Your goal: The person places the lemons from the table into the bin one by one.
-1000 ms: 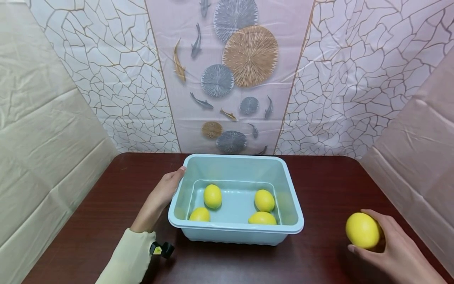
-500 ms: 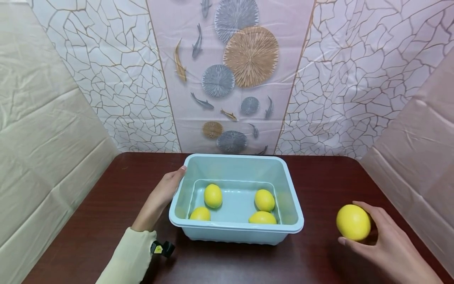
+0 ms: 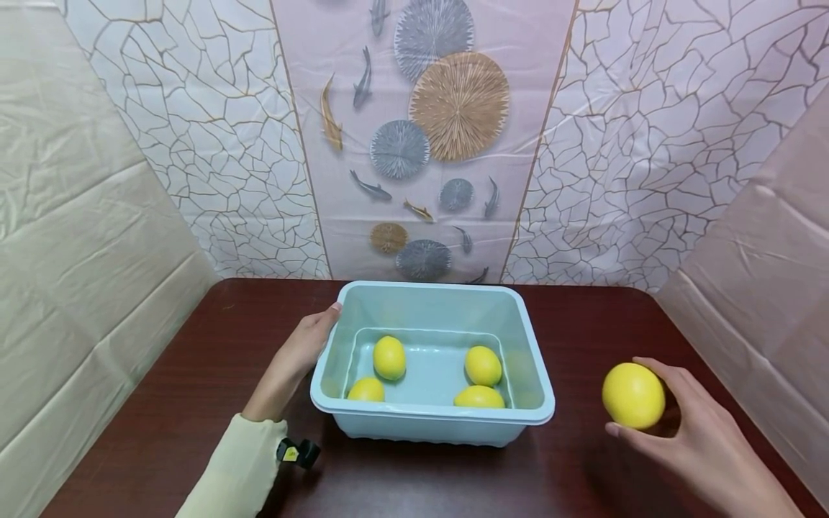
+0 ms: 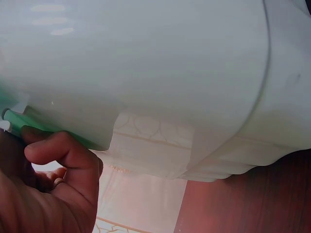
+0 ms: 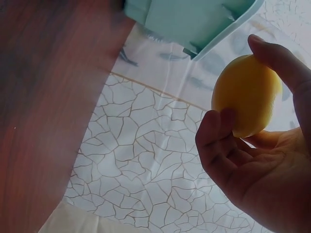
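Note:
A pale blue plastic basin [image 3: 427, 432] stands on the table with several lemons inside: two at its left, including one lemon [image 3: 389, 358], and two at its right, including another lemon [image 3: 483, 365]. My left hand [image 3: 299, 354] grips the basin's left rim; in the left wrist view its fingers [image 4: 73, 160] curl at the rim, beside the basin's outer wall. To the right of the basin, my right hand [image 3: 696, 421] holds a lemon [image 3: 633, 396] between thumb and fingers, above the table. The right wrist view shows this lemon [image 5: 245, 94] pinched, apart from the basin.
The dark red-brown table [image 3: 162, 403] extends on both sides of the basin. A patterned cloth [image 3: 214, 129] hangs behind it, and plain pale cloth [image 3: 78, 252] closes the left side, with similar cloth [image 3: 764, 266] at right. A black wrist camera [image 3: 298, 454] sits by the left sleeve.
My right hand has moved left and slightly away from me with the lemon, closer to the basin. My left hand and the basin stay nearly still.

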Demonstrator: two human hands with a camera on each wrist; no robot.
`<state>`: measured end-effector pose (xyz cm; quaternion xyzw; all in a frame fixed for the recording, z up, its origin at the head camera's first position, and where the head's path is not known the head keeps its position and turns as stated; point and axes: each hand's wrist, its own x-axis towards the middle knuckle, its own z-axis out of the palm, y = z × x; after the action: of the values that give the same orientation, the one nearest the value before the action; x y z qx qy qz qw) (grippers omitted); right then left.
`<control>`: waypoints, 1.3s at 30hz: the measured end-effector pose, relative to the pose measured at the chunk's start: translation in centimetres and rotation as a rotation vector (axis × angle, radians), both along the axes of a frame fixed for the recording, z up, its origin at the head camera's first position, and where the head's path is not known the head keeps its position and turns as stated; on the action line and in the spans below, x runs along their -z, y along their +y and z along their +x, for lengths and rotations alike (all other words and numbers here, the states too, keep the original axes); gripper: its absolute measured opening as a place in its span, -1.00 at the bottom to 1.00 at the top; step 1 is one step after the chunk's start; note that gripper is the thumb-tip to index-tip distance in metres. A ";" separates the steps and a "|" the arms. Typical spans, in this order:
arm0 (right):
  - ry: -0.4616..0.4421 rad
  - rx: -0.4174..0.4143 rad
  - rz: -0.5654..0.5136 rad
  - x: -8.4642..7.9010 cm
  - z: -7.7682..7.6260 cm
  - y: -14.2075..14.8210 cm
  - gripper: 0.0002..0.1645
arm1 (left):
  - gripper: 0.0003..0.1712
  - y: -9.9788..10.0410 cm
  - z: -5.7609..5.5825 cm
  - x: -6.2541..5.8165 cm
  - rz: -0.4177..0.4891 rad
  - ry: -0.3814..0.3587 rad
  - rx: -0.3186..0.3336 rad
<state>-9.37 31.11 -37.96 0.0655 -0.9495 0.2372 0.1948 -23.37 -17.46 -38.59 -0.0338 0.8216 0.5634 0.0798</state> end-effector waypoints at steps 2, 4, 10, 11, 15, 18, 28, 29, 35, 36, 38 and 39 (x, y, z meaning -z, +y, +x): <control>0.006 -0.002 -0.001 -0.1 0.0 -0.1 0.15 | -0.23 0.1 0.0 0.0 0.003 -0.006 0.000; 0.006 -0.004 -0.004 -0.2 0.1 -0.1 0.15 | -0.23 0.1 0.1 0.0 0.003 -0.008 0.001; -0.009 -0.007 -0.027 -0.6 0.2 -0.4 0.16 | -0.23 0.2 0.2 -0.1 0.003 -0.002 -0.001; -0.018 -0.002 -0.028 -0.7 0.2 -0.5 0.17 | -0.23 0.3 0.2 -0.1 0.004 -0.002 -0.002; -0.031 0.011 -0.034 -1.1 0.1 -1.1 0.17 | -0.23 0.3 0.2 -0.1 0.003 -0.002 -0.003; -0.007 -0.006 -0.059 -1.3 0.1 -1.4 0.16 | -0.24 0.3 0.2 -0.1 0.003 -0.004 0.000; 0.052 -0.078 -0.104 -2.3 -0.3 -3.0 0.13 | -0.22 0.3 0.2 -0.2 0.003 -0.012 0.002; 0.054 -0.090 -0.109 -2.4 -0.4 -3.2 0.13 | -0.22 0.3 0.2 -0.2 0.004 -0.011 0.002; 0.045 -0.162 -0.142 -2.9 -1.2 -4.3 0.15 | -0.21 0.2 0.2 -0.2 -0.004 -0.018 0.005; 0.046 -0.173 -0.144 -3.0 -1.3 -4.5 0.15 | -0.21 0.2 0.3 -0.2 -0.007 -0.021 0.003; 0.045 -0.196 -0.155 -3.1 -1.5 -4.9 0.15 | -0.20 0.2 0.3 -0.3 -0.008 -0.023 0.001; 0.051 -0.208 -0.155 -3.1 -1.7 -5.0 0.16 | -0.20 0.1 0.3 -0.3 -0.007 -0.022 0.000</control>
<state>-11.03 26.06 -34.87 0.1544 -0.9111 0.3270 0.1979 -23.05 -17.31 -38.29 -0.0401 0.8228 0.5599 0.0888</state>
